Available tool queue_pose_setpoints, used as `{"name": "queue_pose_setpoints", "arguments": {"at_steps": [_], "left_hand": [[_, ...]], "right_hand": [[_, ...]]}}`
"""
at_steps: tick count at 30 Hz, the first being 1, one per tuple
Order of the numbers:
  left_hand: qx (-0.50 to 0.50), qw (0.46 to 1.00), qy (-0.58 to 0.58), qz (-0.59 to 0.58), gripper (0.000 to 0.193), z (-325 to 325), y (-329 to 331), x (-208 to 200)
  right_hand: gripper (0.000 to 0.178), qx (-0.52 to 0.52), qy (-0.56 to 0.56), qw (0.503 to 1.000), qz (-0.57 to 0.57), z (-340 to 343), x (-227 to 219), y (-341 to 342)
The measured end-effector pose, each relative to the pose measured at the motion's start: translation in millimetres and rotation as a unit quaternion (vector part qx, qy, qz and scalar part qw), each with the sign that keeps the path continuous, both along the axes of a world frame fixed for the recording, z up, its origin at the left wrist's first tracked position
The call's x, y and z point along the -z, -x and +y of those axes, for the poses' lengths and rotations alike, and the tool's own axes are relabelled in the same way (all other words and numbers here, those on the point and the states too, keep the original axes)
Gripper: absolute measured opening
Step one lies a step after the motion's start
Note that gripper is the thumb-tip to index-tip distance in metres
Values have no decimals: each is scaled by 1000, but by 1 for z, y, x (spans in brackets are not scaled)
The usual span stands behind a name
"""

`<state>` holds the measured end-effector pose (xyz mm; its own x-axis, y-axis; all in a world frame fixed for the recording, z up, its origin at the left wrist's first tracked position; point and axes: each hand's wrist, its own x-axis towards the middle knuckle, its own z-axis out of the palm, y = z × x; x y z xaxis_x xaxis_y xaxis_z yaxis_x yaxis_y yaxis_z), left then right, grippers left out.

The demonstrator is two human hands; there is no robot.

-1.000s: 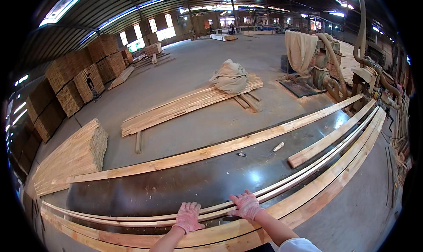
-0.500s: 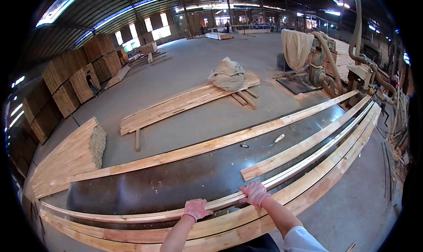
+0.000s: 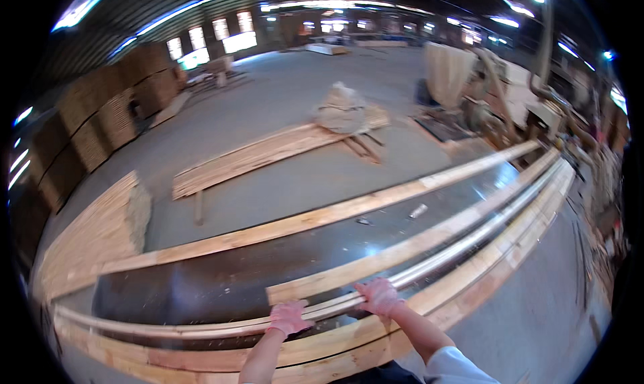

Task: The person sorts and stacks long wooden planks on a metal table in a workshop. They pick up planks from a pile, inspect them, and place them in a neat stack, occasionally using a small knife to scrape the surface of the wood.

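My left hand (image 3: 290, 318), in a pinkish glove, is closed over a bundle of long thin wooden strips (image 3: 194, 332) on a dark metal table (image 3: 201, 287). To its right, my gloved right hand (image 3: 380, 297) grips the same bundle, its fingers curled over the far side. Just beyond the strips lies a wooden board (image 3: 355, 268), its left end close to my left hand. Wider planks (image 3: 194, 360) run along the near side, under my forearms. The strips stretch right toward a machine (image 3: 547, 116); blur hides their far ends.
Another long board (image 3: 288, 227) runs along the table's far edge. Small pale scraps (image 3: 418, 211) lie on the tabletop. Beyond are a plank pile (image 3: 248, 159) topped by a cloth sack (image 3: 341, 109), a lumber stack (image 3: 94, 233) at left and a dust-collector bag (image 3: 446, 75).
The board beyond the strips has slid left along the table, its end now near my left hand. Both hands keep their grip on the strips. The view has shifted slightly and blurred.
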<state>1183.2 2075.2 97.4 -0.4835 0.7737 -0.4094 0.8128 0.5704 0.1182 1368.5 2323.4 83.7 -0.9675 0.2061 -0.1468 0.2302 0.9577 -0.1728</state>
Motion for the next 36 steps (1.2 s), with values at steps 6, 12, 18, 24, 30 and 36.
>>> {"name": "queue_pose_setpoints", "arguments": {"at_steps": [6, 12, 18, 24, 30, 36], "left_hand": [[-17, 999, -11, 37, 83, -16, 11, 42], [1, 997, 12, 82, 89, -7, 7, 52], [5, 996, 45, 79, 90, -2, 7, 38], [-7, 998, 47, 51, 92, -3, 7, 26], [-10, 998, 31, 60, 91, -4, 5, 33], [-19, 997, 18, 71, 88, -4, 0, 32]], "right_hand": [[58, 0, 48, 998, 39, -2, 0, 5], [61, 10, 22, 1000, 14, 4, 3, -5], [63, 4, 24, 1000, -19, 0, -14, -1], [64, -2, 10, 999, -45, -2, -10, 6], [64, 5, -1, 1000, -27, -1, -3, 3], [63, -8, -11, 1000, -21, 0, 0, 3]]}}
